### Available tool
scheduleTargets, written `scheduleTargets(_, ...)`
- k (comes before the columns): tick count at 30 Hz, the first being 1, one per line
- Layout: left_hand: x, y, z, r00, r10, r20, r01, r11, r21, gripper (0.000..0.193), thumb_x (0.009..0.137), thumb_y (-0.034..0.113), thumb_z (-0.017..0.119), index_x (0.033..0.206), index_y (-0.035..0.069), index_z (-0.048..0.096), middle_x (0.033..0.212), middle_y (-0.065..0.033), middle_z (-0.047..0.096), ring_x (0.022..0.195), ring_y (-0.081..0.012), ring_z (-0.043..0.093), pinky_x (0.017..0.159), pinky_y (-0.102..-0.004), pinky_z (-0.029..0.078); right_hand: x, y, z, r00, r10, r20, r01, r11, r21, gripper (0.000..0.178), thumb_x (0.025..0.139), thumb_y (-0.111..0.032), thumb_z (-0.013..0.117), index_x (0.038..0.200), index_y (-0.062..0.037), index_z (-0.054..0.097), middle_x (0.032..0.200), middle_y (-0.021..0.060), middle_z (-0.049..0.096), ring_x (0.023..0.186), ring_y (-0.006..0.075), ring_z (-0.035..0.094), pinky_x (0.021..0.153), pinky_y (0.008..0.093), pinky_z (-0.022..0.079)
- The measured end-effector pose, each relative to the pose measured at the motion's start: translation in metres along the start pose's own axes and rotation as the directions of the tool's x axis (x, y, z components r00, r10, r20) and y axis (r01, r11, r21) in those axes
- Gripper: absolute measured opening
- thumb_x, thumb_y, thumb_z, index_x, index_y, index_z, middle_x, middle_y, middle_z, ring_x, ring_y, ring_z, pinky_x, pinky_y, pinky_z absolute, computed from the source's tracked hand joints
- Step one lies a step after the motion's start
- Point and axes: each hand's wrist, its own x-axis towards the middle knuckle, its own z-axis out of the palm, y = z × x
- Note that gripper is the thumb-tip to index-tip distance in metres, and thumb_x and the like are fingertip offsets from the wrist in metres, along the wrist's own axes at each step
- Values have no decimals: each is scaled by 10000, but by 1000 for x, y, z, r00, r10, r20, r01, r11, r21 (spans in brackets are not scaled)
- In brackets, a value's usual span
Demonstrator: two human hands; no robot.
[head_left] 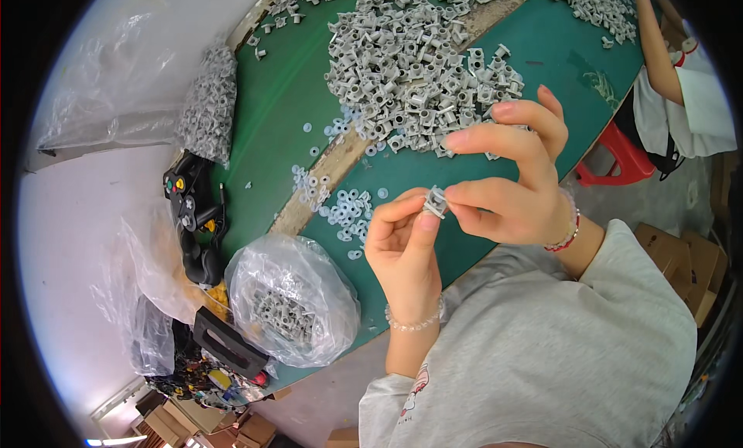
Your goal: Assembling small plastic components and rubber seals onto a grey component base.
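A small grey plastic part [436, 204] is held above the worktop [267, 138], near its edge closest to the person, pinched between the thumb and forefinger of the left hand [404, 243]. The right hand [517, 186] meets it from the other side, thumb and forefinger narrow and close against it, the other fingers fanned out; whether they grip it, I cannot tell. Just beyond the left hand lie loose pale-blue rings [348, 212], some on a wooden strip [290, 217] that crosses the green surface. A broad heap of similar grey parts [387, 68] spreads across the worktop's middle. At the worktop's left corner sits an open clear bag [333, 305] with more grey parts inside, and black game controllers [183, 188] lie along the edge beside it. By the far right corner is a co-worker's arm [659, 57], near a red stool [619, 160].
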Motion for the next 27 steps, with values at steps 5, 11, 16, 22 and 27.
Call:
scheduleTargets(5, -5, 5, 0, 993, 117, -26, -115, 991, 62, 184, 801, -40, 651, 966, 4, 581, 1048, -144, 607, 914, -158, 582, 821, -276, 463, 3, -5, 1, 997, -79, -13, 77, 995, -68, 87, 673, -281, 711, 736, -286, 651, 1112, -27, 605, 1175, 254, 382, 1063, 484, 168)
scheduleTargets(11, -10, 9, -8, 991, 133, 6, -133, 988, 81, 138, 851, 49, 620, 977, 11, 577, 1037, -120, 624, 924, -173, 581, 878, -341, 444, 12, -13, -3, 990, -140, 18, 141, 985, -102, 124, 649, -293, 722, 763, -307, 676, 1149, -11, 599, 1201, 267, 365, 1063, 481, 169)
scheduleTargets(16, -13, 9, -18, 996, 19, 89, -2, 983, -186, 133, 845, 24, 622, 972, 16, 581, 1039, -126, 613, 926, -157, 573, 847, -302, 443, 11, -22, -5, 994, -41, 103, 38, 999, 29, 185, 660, -315, 718, 842, -300, 691, 1224, 64, 543, 1190, 293, 375, 1059, 477, 184)
scheduleTargets(22, -21, 19, -18, 986, -95, 137, 135, 940, -313, 100, 874, 76, 603, 966, 47, 582, 1019, -91, 624, 902, -153, 571, 829, -310, 447, 13, -32, 2, 991, -109, 79, 100, 989, 106, 217, 728, -338, 685, 941, -300, 699, 1221, 65, 542, 1172, 297, 378, 1053, 476, 191)
scheduleTargets(27, -29, 26, -18, 977, -162, 137, 204, 897, -393, 82, 881, 95, 603, 955, 69, 581, 988, -67, 627, 883, -149, 566, 812, -308, 450, 15, -37, 1, 987, -117, 115, 93, 977, 194, 237, 725, -353, 694, 954, -296, 703, 1179, 6, 569, 1178, 292, 368, 1059, 479, 179)
